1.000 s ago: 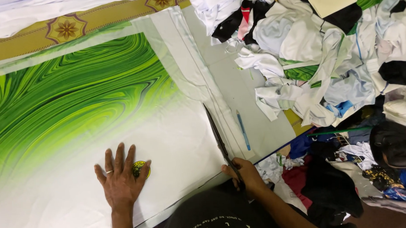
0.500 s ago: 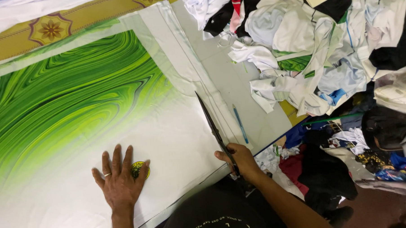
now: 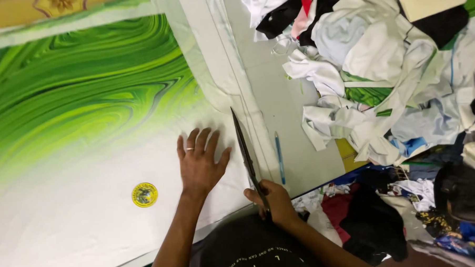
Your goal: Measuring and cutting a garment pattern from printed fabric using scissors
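Scissors (image 3: 244,149) handles buried inside right hand (image 3: 274,201); green cloth (image 3: 73,102) cut off at left edge; emblem (image 3: 145,194) too small to read.

A round yellow-and-green label (image 3: 145,194) lies on the white fabric (image 3: 67,234).

Scissors (image 3: 244,149) in right hand (image 3: 271,199)
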